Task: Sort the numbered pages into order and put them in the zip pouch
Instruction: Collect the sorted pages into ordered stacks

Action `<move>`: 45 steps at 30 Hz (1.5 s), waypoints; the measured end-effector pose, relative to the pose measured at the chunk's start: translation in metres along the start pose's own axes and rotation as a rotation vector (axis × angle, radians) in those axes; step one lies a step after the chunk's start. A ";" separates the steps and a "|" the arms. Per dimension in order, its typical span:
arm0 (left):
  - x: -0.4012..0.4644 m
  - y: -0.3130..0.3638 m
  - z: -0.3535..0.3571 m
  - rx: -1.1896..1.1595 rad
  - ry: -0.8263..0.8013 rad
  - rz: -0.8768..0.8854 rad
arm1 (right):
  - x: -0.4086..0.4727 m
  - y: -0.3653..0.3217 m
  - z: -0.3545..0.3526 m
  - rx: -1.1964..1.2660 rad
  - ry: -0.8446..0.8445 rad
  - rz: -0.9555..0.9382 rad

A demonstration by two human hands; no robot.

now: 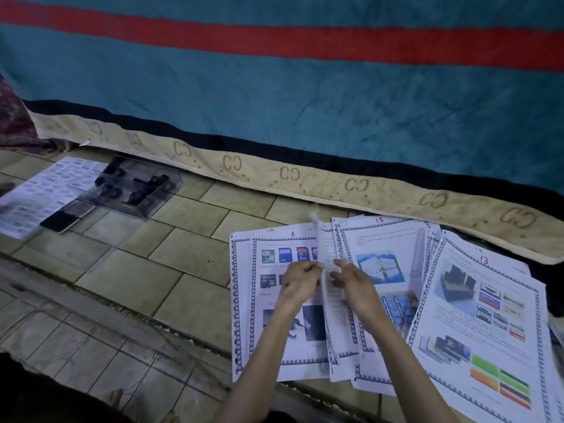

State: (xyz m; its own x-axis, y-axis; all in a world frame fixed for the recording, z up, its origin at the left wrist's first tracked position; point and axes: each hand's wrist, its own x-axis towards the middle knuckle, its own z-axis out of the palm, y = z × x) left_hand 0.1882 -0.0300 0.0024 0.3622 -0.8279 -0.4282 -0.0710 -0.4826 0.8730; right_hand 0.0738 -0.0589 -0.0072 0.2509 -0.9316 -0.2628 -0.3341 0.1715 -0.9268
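Several printed pages with chequered borders and red handwritten numbers lie fanned out on the tiled floor. Page 8 (274,340) is at the left, page 15 (387,239) in the middle, page 13 (488,315) at the right. Between pages 8 and 15 one page (323,248) stands on edge, blurred, its number unreadable. My left hand (300,280) and my right hand (354,282) pinch this upright page from either side. A flat clear pouch (36,193) with a printed sheet inside lies at the far left.
A clear plastic box (137,187) holding dark items sits on the floor at the left, with a dark phone (65,216) beside it. A mattress edge under a teal and red blanket (305,102) runs behind the pages. My foot (114,398) shows at the bottom.
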 end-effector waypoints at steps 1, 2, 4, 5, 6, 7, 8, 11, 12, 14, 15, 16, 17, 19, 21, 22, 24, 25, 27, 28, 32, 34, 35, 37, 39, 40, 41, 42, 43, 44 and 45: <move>-0.003 0.005 0.007 0.009 -0.007 0.040 | 0.001 0.000 -0.007 0.148 -0.012 0.091; -0.005 0.009 0.014 0.045 0.000 0.082 | 0.001 0.001 -0.013 0.262 -0.035 0.167; -0.005 0.016 0.025 0.125 0.035 0.142 | 0.004 0.004 -0.024 0.364 -0.086 0.235; -0.006 0.019 0.027 0.120 0.055 0.151 | 0.004 0.005 -0.028 0.387 -0.109 0.232; -0.005 0.021 0.028 0.100 0.063 0.140 | 0.004 0.006 -0.030 0.390 -0.128 0.215; -0.004 0.021 0.027 0.066 0.074 0.120 | 0.002 0.005 -0.030 0.374 -0.144 0.186; -0.001 0.020 0.024 0.006 0.079 0.081 | -0.001 0.004 -0.030 0.328 -0.154 0.139; 0.001 0.014 0.004 -0.271 0.075 -0.071 | -0.006 0.004 -0.021 0.041 -0.170 -0.066; 0.001 0.010 -0.004 -0.339 0.070 -0.102 | -0.007 0.004 -0.015 -0.063 -0.176 -0.102; 0.001 0.002 -0.015 -0.435 0.040 -0.137 | -0.008 0.007 -0.003 -0.229 -0.179 -0.143; 0.001 -0.001 -0.019 -0.449 0.031 -0.151 | -0.008 0.008 0.002 -0.302 -0.171 -0.166; 0.002 -0.003 -0.020 -0.439 0.034 -0.159 | -0.008 0.010 0.006 -0.371 -0.173 -0.190; 0.004 -0.005 -0.020 -0.426 0.053 -0.162 | -0.008 0.013 0.009 -0.432 -0.180 -0.212; 0.010 -0.011 -0.019 -0.376 0.107 -0.152 | -0.009 0.015 0.010 -0.480 -0.178 -0.232; 0.016 -0.016 -0.019 -0.337 0.144 -0.147 | -0.009 0.014 0.006 -0.470 -0.163 -0.220; 0.018 -0.018 -0.019 -0.329 0.146 -0.154 | -0.008 0.015 0.005 -0.445 -0.166 -0.219; 0.021 -0.021 -0.018 -0.337 0.123 -0.170 | -0.009 0.014 0.004 -0.399 -0.190 -0.216; 0.021 -0.021 -0.017 -0.345 0.104 -0.171 | -0.010 0.013 0.005 -0.382 -0.205 -0.214; 0.023 -0.023 -0.017 -0.370 0.088 -0.169 | -0.011 0.013 0.009 -0.368 -0.191 -0.197; 0.023 -0.024 -0.018 -0.385 0.084 -0.165 | -0.013 0.013 0.011 -0.366 -0.158 -0.185; 0.019 -0.023 -0.021 -0.490 -0.029 -0.169 | -0.014 0.005 0.012 -0.372 -0.076 -0.161; 0.020 -0.024 -0.022 -0.483 -0.041 -0.159 | -0.013 0.001 0.006 -0.383 -0.051 -0.162; 0.021 -0.026 -0.025 -0.474 -0.019 -0.152 | -0.012 -0.002 0.000 -0.401 -0.033 -0.173; 0.024 -0.029 -0.035 -0.445 0.043 -0.147 | -0.006 0.000 -0.020 -0.423 0.039 -0.158; 0.026 -0.034 -0.049 -0.393 0.101 -0.129 | -0.001 0.001 -0.045 -0.391 0.121 -0.117; 0.028 -0.038 -0.056 -0.372 0.136 -0.122 | 0.002 0.003 -0.057 -0.375 0.160 -0.095; 0.029 -0.041 -0.063 -0.354 0.169 -0.123 | 0.004 0.006 -0.068 -0.364 0.191 -0.080; 0.030 -0.042 -0.070 -0.348 0.188 -0.133 | 0.006 0.007 -0.077 -0.350 0.204 -0.064; 0.030 -0.043 -0.075 -0.330 0.184 -0.133 | 0.007 0.009 -0.084 -0.330 0.205 -0.057; 0.030 -0.043 -0.078 -0.301 0.173 -0.129 | 0.008 0.010 -0.088 -0.299 0.204 -0.056; 0.029 -0.044 -0.081 -0.264 0.164 -0.120 | 0.007 0.008 -0.089 -0.274 0.201 -0.055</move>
State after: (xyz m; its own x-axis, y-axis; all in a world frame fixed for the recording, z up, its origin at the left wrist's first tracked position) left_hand 0.2771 -0.0100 -0.0295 0.4993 -0.7026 -0.5070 0.2166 -0.4653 0.8582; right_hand -0.0081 -0.0930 0.0071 0.1006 -0.9862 -0.1312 -0.5637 0.0521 -0.8243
